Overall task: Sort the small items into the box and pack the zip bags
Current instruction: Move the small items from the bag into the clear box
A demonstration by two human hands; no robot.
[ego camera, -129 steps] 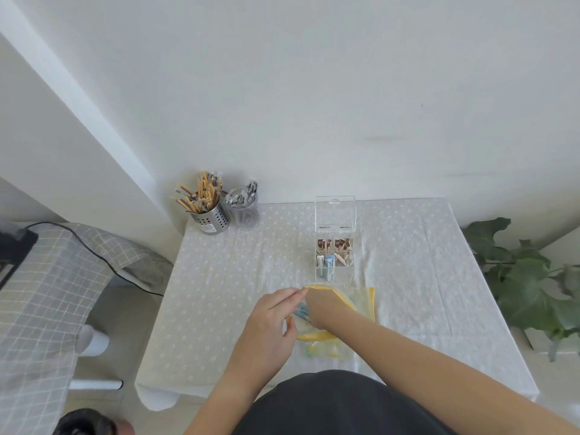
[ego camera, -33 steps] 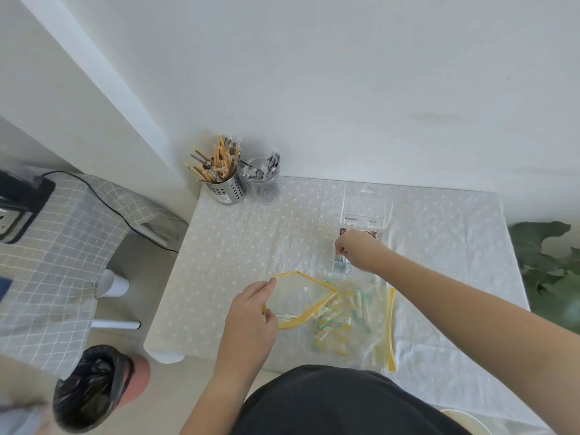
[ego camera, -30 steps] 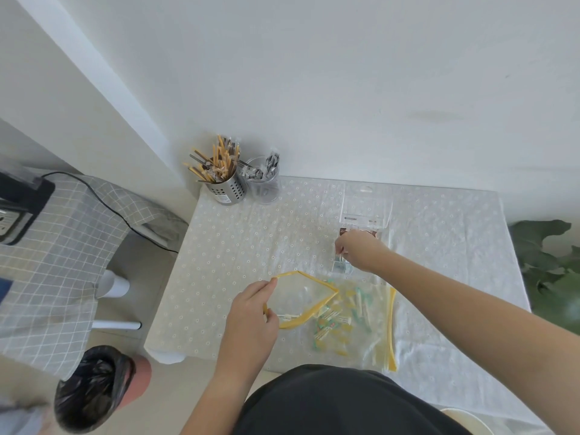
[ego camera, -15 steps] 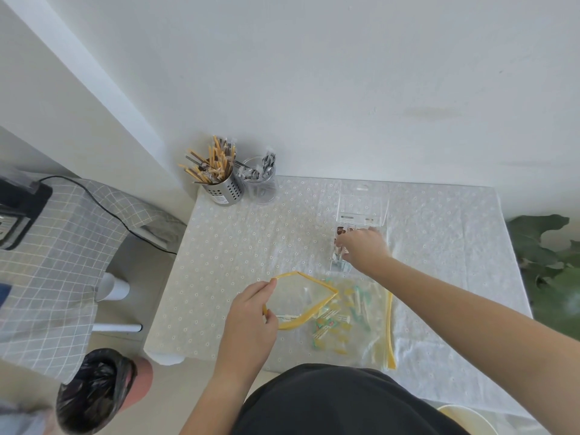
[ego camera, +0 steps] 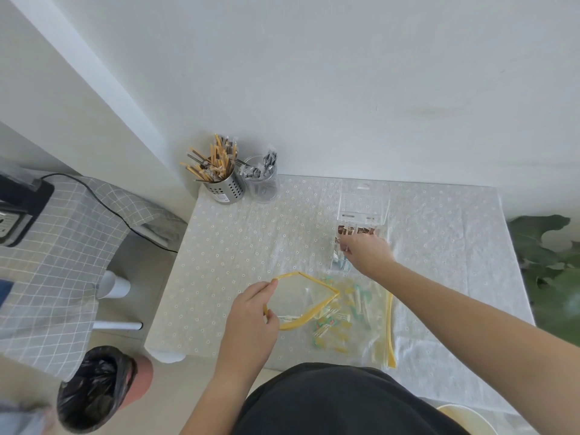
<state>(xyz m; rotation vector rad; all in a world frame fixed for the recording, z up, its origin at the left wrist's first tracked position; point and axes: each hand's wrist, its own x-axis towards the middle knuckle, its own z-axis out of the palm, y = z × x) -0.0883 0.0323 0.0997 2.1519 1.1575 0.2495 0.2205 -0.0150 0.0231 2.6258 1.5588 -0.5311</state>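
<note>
On the table (ego camera: 238,246), the box (ego camera: 357,230) sits behind the zip bags (ego camera: 361,312), and utensil holders (ego camera: 224,188) stand far left.

Fig. 1. My torso, seen at the lower edge of the view, wears a plain black top (ego camera: 345,403) of matte fabric. My left forearm (ego camera: 216,387) and right forearm (ego camera: 470,318) are bare to the wrist, as are my left hand (ego camera: 251,312) and right hand (ego camera: 365,254).

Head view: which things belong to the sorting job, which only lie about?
Job: clear plastic compartment box; open yellow-rimmed zip bag, pinched by left hand; flat zip bag of small yellow-green items; right hand at box.
Lying about: perforated steel stick holder; clear plastic cup; black-lined bin; green plant.
</note>
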